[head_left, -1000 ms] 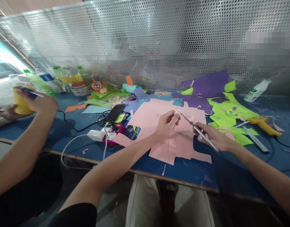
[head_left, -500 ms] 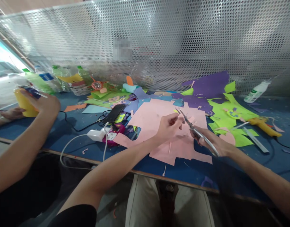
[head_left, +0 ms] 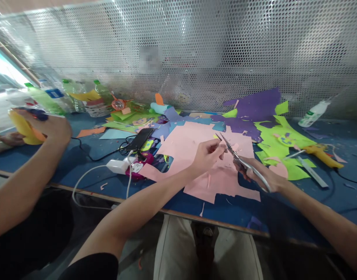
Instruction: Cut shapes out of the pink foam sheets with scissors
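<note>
My right hand is closed round the handles of metal scissors, blades pointing up and left toward my left hand. My left hand pinches a small pink paper piece right at the blade tips. Both hands hover over a large pink paper sheet with cut-out edges on the blue table.
Another person's hand at the left holds a yellow paper piece. A phone, white charger and cables lie left of the pink sheet. Green and purple paper scraps, a yellow glue gun, a ruler and bottles surround.
My right hand shifted its grip further back on the scissors and the blades opened slightly. The other person's yellow piece tilted and moved left.
</note>
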The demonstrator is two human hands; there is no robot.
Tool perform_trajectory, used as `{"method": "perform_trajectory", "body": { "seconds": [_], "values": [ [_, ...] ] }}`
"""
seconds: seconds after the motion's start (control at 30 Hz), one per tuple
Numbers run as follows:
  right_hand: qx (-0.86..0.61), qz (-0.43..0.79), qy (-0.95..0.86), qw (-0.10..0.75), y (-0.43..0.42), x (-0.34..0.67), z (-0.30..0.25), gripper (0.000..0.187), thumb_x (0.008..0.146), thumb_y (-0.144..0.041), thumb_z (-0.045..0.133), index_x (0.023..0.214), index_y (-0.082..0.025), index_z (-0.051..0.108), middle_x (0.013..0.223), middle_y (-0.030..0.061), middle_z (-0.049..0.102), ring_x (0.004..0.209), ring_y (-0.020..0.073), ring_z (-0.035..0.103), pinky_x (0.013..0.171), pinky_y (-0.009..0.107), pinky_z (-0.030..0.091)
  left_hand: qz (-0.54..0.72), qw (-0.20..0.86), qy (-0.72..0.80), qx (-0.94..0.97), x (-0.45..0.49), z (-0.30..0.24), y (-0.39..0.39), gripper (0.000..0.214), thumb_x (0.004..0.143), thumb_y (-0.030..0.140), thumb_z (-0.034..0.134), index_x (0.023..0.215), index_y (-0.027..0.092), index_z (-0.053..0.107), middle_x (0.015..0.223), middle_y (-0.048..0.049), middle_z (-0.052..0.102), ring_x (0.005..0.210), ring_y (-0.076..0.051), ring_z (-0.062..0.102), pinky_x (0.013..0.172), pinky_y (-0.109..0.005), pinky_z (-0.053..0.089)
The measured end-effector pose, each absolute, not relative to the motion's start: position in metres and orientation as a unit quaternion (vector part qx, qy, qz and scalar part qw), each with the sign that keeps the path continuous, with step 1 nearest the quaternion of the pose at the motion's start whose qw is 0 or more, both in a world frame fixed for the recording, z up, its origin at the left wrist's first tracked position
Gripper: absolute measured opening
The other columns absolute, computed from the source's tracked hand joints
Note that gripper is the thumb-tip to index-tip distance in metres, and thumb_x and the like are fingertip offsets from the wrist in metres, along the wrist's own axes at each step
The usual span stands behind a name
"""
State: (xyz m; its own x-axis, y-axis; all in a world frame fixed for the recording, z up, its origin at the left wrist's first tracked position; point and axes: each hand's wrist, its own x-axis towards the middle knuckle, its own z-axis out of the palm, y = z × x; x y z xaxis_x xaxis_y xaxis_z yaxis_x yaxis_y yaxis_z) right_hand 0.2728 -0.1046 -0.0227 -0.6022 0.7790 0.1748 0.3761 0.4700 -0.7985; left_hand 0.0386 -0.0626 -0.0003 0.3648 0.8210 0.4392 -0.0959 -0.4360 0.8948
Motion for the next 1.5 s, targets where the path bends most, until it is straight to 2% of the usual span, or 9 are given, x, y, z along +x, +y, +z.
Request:
{"method": "perform_trajectory", "body": {
  "seconds": [0.33, 0.47, 0.7, 0.9, 1.13, 1.37, 1.5],
  "values": [
    [-0.350, 0.309, -0.843, 0.266, -0.107, 0.271, -0.013, 0.054, 0.091, -0.074, 0.032, 0.087, -0.024, 0.051, 0.075, 0.0025, 0.054, 0.057, 0.0171, 0.043, 0.055, 0.032, 0.037, 0.488, 0.475, 0.260, 0.685, 0.038, -0.003, -0.061, 0.041, 0.096, 0.048, 0.060, 0.073, 0.015, 0.066, 0.057, -0.0010, 0.058, 0.055, -0.010, 0.051, 0.055, -0.024, 0.039],
    [-0.339, 0.268, -0.862, 0.264, -0.106, 0.271, -0.012, 0.054, 0.093, -0.072, 0.029, 0.085, -0.024, 0.050, 0.070, 0.0000, 0.051, 0.055, 0.0163, 0.043, 0.056, 0.031, 0.037, 0.489, 0.477, 0.259, 0.683, 0.038, -0.002, -0.060, 0.038, 0.096, 0.043, 0.061, 0.072, 0.015, 0.067, 0.057, -0.0008, 0.058, 0.055, -0.009, 0.051, 0.054, -0.023, 0.039],
    [-0.346, 0.270, -0.862, 0.254, -0.107, 0.271, -0.009, 0.053, 0.094, -0.072, 0.030, 0.084, -0.024, 0.049, 0.067, -0.0011, 0.050, 0.053, 0.0154, 0.041, 0.055, 0.030, 0.035, 0.487, 0.488, 0.257, 0.677, 0.038, -0.004, -0.057, 0.034, 0.094, 0.039, 0.062, 0.071, 0.014, 0.066, 0.057, -0.0003, 0.057, 0.055, -0.009, 0.052, 0.054, -0.023, 0.038],
    [-0.410, 0.231, -0.844, 0.258, -0.102, 0.272, -0.017, 0.042, 0.092, -0.064, 0.046, 0.078, -0.024, 0.048, 0.063, -0.0013, 0.051, 0.052, 0.0159, 0.043, 0.053, 0.029, 0.033, 0.486, 0.486, 0.274, 0.673, 0.038, -0.006, -0.055, 0.038, 0.095, 0.045, 0.061, 0.073, 0.015, 0.065, 0.064, -0.0016, 0.060, 0.055, -0.008, 0.051, 0.051, -0.022, 0.039],
    [-0.484, 0.185, -0.811, 0.270, -0.097, 0.269, -0.024, 0.020, 0.086, -0.039, 0.058, 0.076, -0.025, 0.047, 0.060, -0.0022, 0.051, 0.050, 0.0155, 0.043, 0.051, 0.028, 0.030, 0.515, 0.500, 0.300, 0.628, 0.044, -0.004, -0.052, 0.034, 0.095, 0.052, 0.062, 0.097, 0.018, 0.063, 0.087, -0.0011, 0.067, 0.048, -0.003, 0.046, 0.046, -0.021, 0.040],
    [-0.506, 0.160, -0.806, 0.264, -0.096, 0.267, -0.024, 0.020, 0.083, -0.038, 0.061, 0.078, -0.025, 0.047, 0.059, -0.0011, 0.052, 0.050, 0.0160, 0.043, 0.051, 0.029, 0.027, 0.552, 0.475, 0.324, 0.604, 0.041, -0.007, -0.045, 0.026, 0.096, 0.044, 0.062, 0.094, 0.019, 0.057, 0.086, 0.0025, 0.056, 0.048, -0.002, 0.044, 0.044, -0.020, 0.037],
    [-0.509, 0.156, -0.801, 0.274, -0.095, 0.268, -0.024, 0.022, 0.083, -0.041, 0.062, 0.077, -0.025, 0.048, 0.060, -0.0011, 0.053, 0.051, 0.0158, 0.044, 0.052, 0.028, 0.027, 0.538, 0.471, 0.322, 0.620, 0.038, -0.005, -0.044, 0.021, 0.098, 0.039, 0.057, 0.091, 0.020, 0.053, 0.084, 0.0028, 0.051, 0.052, -0.004, 0.049, 0.047, -0.020, 0.045]
  ]
}}
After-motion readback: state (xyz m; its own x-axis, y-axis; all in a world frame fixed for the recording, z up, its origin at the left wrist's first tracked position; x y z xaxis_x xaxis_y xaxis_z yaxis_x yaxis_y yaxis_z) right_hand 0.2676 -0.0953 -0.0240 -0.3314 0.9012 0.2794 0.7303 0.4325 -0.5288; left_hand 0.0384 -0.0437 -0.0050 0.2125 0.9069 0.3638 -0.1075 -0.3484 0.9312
